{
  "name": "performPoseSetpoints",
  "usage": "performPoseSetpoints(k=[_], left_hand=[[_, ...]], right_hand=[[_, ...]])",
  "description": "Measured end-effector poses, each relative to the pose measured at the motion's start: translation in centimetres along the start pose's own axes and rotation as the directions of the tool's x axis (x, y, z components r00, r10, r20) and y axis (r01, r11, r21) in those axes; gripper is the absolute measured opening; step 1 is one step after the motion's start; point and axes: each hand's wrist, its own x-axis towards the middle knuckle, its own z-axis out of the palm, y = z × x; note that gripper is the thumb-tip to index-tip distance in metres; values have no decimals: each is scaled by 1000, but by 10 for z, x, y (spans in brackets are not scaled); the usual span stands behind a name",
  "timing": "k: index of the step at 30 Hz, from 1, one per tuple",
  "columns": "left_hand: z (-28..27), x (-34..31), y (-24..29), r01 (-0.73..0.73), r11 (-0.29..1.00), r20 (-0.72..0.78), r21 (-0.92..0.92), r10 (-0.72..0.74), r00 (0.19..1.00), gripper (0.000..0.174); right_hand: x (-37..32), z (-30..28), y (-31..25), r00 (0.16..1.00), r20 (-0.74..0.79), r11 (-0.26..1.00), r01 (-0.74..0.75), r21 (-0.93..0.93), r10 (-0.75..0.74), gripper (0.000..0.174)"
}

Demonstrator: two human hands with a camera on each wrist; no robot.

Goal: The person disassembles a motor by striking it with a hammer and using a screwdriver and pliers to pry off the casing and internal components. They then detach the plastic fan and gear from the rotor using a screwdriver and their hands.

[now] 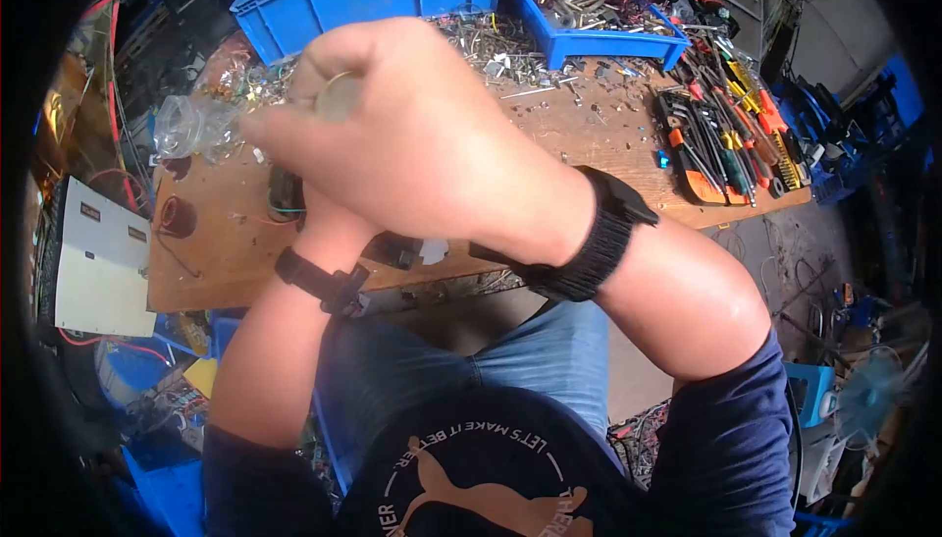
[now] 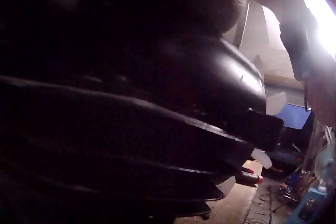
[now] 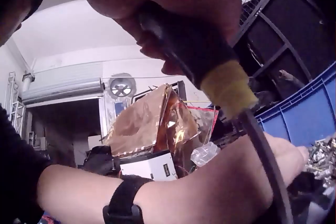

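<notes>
My right hand (image 1: 402, 134) is raised over the near part of the bench and grips a screwdriver (image 3: 228, 88) with a dark handle, a yellow band and a grey shaft. In the head view only the round butt of its handle shows inside the fist. The shaft points down past my left hand (image 3: 278, 155), and its tip is out of sight. A black, glossy, ribbed part (image 2: 131, 134) fills much of the left wrist view, close to my left hand. The head view hides most of the left hand behind the right, and I cannot tell how its fingers lie.
A blue bin (image 1: 383, 2) stands at the back, beside a blue tray (image 1: 618, 46) heaped with metal scraps. Tools (image 1: 721, 134) lie along the right edge. Clear plastic bags (image 1: 196, 128) and a brownish-red ring (image 1: 178, 216) are at the left of the wooden bench (image 1: 608, 139).
</notes>
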Motion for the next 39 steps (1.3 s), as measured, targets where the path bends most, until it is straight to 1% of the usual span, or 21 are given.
performPoseSetpoints(k=[3,5,8,9,11,12,14,15,17,18,22,23,26,27,28,29,30,33,36,37,39], left_hand=[[1,2,-1,-42,999,20,32,41,999,13],[-4,3,-2,-119,987,83,104,111,990,14],[-13,6,-1,-258,945,214,202,215,953,16],[-14,5,0,-288,932,243,221,233,942,17],[-13,3,-2,-266,942,198,204,226,954,19],[-9,0,-4,-232,960,117,157,215,970,21],[-5,0,-5,-165,981,97,107,154,983,23],[-4,-2,-6,-132,988,95,81,124,988,24],[-2,-2,-14,-199,967,128,160,180,975,25],[-1,-1,-15,-234,953,145,192,208,967,25],[-2,-2,-11,-166,967,115,191,146,983,27],[-3,-3,-11,-166,967,124,193,144,982,22],[-4,-2,-13,-185,961,135,205,159,978,16],[-4,-1,-12,-207,955,138,213,180,974,18],[-4,-3,-11,-225,949,145,222,196,970,21],[-7,-3,-9,-298,927,133,229,273,953,17],[-8,-1,-7,-280,937,120,206,260,958,16],[-11,2,3,-106,994,59,19,105,993,13],[-16,4,3,5,995,60,-104,1,998,12],[-17,4,3,25,992,69,-125,-16,997,13],[-18,5,4,53,986,86,-159,-39,996,15]], right_hand=[[-13,-14,8,1000,7,992,19,128,-20,24],[-22,-20,6,1000,8,978,25,208,-28,24],[-31,-27,14,991,-36,977,134,164,-129,21],[-36,-32,16,990,-39,973,141,185,-136,20],[-46,-40,19,987,-43,961,158,227,-152,17],[-51,-39,21,977,-68,953,213,215,-203,16],[-57,-38,25,944,-110,927,328,183,-312,15],[-62,-39,25,931,-88,908,366,202,-355,17],[-66,-41,28,924,-95,885,382,266,-371,16],[-69,-44,29,928,-84,888,371,271,-362,17],[-82,-50,39,949,-70,902,313,298,-307,19],[-86,-55,41,963,-35,896,263,358,-268,22],[-83,-44,41,957,-121,884,290,368,-264,22],[-77,-44,34,954,-125,916,296,271,-271,22],[-64,-44,28,938,-68,933,346,98,-341,20],[-53,-37,20,949,-45,947,314,68,-311,20],[-41,-28,12,958,-26,958,285,34,-285,20],[-9,-9,3,973,55,967,229,-112,-224,30],[-1,-5,-7,986,158,998,59,-12,-56,32],[0,-5,-7,987,159,1000,25,18,-27,30],[1,-1,5,988,134,997,77,-12,-74,26]])
